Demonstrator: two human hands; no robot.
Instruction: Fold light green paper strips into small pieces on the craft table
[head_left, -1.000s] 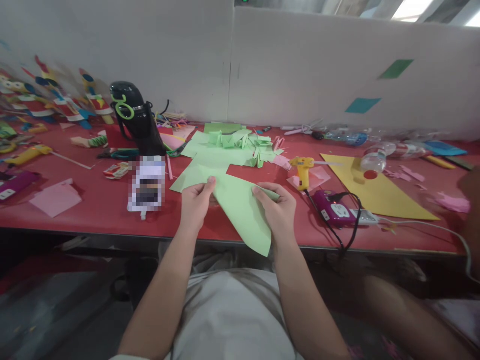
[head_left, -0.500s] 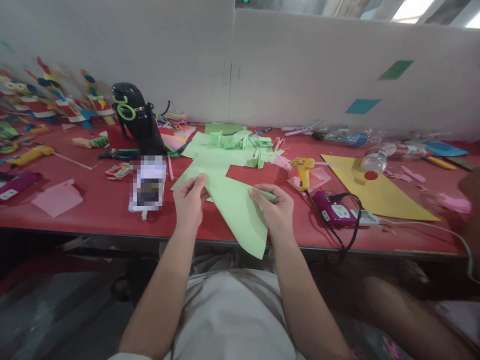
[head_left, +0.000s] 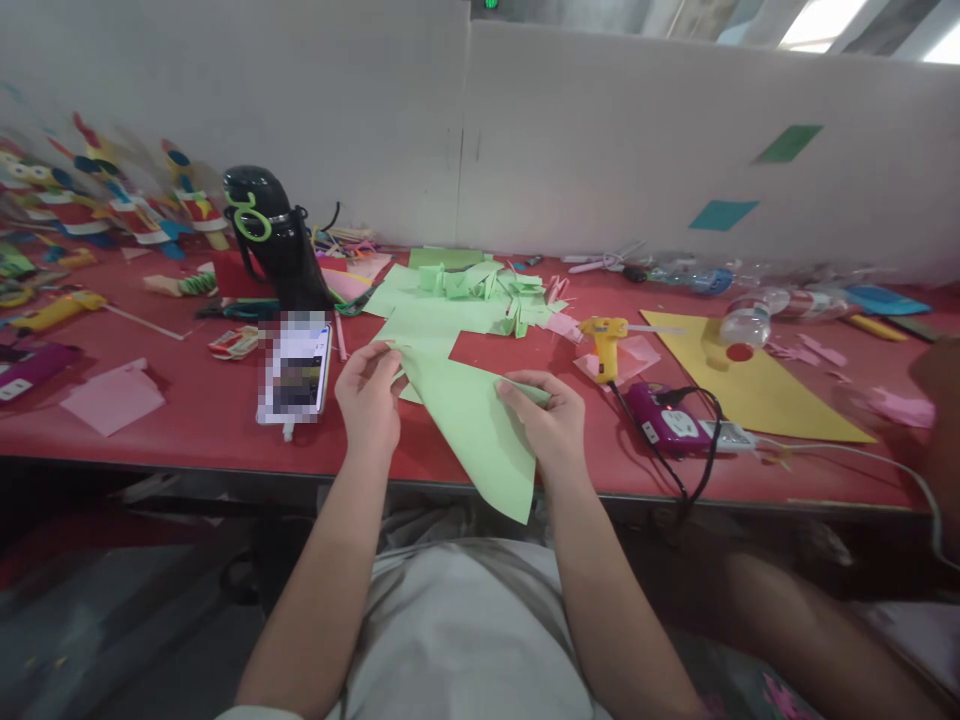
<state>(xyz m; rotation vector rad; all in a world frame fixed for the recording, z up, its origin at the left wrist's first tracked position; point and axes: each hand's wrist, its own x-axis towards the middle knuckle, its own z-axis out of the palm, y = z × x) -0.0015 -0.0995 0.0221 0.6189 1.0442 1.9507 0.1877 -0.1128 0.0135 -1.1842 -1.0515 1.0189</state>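
A sheet of light green paper (head_left: 480,425) is held slightly bent over the front edge of the red table, its lower corner hanging past it. My left hand (head_left: 373,392) pinches the sheet's upper left corner between thumb and fingers. On the sheet's right edge my right hand (head_left: 551,415) grips with the thumb on top and the fingers curled beneath. Behind the sheet lie more green paper (head_left: 431,325) and a heap of folded green paper pieces (head_left: 480,280).
To the left stand a phone (head_left: 296,370) and a black bottle (head_left: 262,235). A yellow glue gun (head_left: 606,345), a purple power box (head_left: 667,418) with cables, yellow paper (head_left: 772,385) and plastic bottles (head_left: 746,325) are at right. A person's bare limb (head_left: 810,630) shows at lower right.
My left hand has shifted slightly left and its fingers have moved out to the sheet's corner. My right hand keeps its grip almost unmoved.
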